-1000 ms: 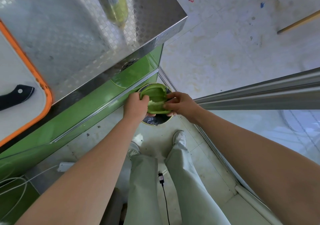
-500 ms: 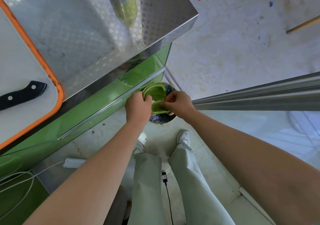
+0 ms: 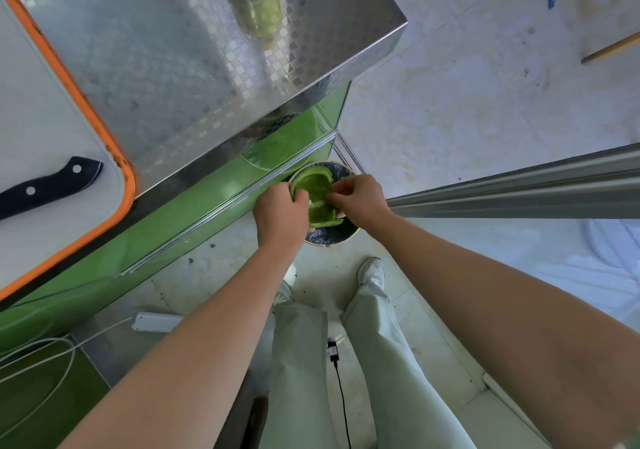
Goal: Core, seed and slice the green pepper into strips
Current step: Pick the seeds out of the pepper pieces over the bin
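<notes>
Green pepper [image 3: 317, 192]: opened up, held right above bin [image 3: 327, 236].
Left hand [image 3: 280, 215]: my fingers grip pepper's left edge.
Right hand [image 3: 360, 201]: my fingertips pinch pepper's right side.
Knife [image 3: 48, 185]: on board [image 3: 52, 119], well left of bin.

Steel counter [image 3: 194, 54], stained pale floor [image 3: 467, 102]

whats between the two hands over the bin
The opened green pepper: the left hand grips one side, the right hand pinches the other, above the bin. The head view shows it.
</notes>
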{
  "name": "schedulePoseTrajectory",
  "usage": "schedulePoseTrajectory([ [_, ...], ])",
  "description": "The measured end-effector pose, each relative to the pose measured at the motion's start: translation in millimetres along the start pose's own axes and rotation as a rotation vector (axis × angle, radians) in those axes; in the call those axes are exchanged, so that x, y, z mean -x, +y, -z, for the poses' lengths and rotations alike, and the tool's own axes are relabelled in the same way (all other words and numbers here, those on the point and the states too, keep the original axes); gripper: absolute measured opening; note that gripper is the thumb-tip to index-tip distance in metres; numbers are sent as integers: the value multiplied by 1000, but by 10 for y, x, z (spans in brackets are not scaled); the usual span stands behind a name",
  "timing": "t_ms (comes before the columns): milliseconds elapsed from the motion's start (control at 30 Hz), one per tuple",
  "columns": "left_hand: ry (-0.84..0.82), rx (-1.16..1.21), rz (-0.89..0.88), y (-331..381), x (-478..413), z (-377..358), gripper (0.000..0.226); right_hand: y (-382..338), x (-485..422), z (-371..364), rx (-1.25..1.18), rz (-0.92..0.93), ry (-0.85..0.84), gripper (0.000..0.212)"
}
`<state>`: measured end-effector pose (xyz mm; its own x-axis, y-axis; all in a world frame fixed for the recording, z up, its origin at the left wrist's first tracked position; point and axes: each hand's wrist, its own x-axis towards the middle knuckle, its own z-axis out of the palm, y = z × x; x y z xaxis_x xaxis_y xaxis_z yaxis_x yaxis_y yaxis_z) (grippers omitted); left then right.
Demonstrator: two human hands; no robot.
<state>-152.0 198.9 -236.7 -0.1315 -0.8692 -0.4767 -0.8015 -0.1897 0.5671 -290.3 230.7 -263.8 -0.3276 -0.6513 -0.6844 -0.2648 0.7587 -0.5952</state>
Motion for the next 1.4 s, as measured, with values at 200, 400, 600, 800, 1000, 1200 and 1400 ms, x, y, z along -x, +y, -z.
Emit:
schedulePoseTrajectory([
  [200,55,42,69,-103,-44,108,30,154,-11,143,39,32,90,18],
  [400,41,105,48,-68,-29,100,32,7,12,48,68,73,59,15],
  [600,52,98,16,-14,29,143,28,-76,14,-20,-66,-62,-84,18],
  [800,22,179,78,-96,47,136,33,43,-31,12,-9,-61,24,13],
  [1000,47,158,96,-61,67,213,32,43,-37,30,100,30,114,27],
  [1200,44,133,35,-60,70,199,33,-114,-40,-68,-414,-71,-63,35],
  [1400,49,-75,-29,-2,96,128,28,-143,5,-81,-715,-277,-355,61],
])
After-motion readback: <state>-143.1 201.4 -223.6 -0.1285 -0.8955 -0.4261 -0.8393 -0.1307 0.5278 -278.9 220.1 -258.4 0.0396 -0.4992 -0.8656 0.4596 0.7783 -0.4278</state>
